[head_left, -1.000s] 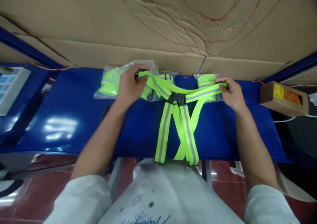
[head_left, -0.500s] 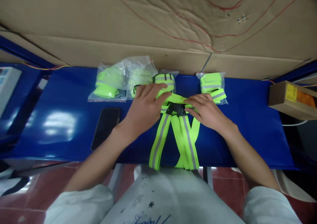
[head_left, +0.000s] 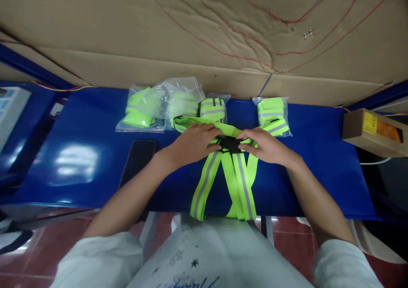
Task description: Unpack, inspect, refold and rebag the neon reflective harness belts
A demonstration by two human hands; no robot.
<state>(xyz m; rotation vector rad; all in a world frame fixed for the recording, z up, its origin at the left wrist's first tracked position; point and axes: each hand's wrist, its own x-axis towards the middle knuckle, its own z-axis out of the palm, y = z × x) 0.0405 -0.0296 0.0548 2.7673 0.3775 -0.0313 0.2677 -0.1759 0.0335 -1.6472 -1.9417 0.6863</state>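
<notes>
A neon-yellow reflective harness [head_left: 244, 186] with grey stripes lies on the blue table, its straps hanging down toward the front edge. At its middle is a black buckle [head_left: 230, 145]. My left hand [head_left: 196, 141] is closed on the strap just left of the buckle, thumb and fingers pinching it. From the right, my right hand [head_left: 263, 145] pinches the strap at the buckle's other side. A loop of the waist strap [head_left: 223, 128] lies above the buckle, behind my fingers. Whether the buckle is clipped together, I cannot tell.
Clear bags of folded yellow straps [head_left: 140, 107] lie along the back, with another bag [head_left: 270, 109] at the right. A black phone [head_left: 137, 160] is left of my left hand. A cardboard box [head_left: 371, 131] stands at the right end. Behind rises a cardboard-covered panel [head_left: 127, 33].
My left hand has moved down and closed in on the buckle's left side. The right hand has shifted slightly lower. More of the waist strap's left end now shows.
</notes>
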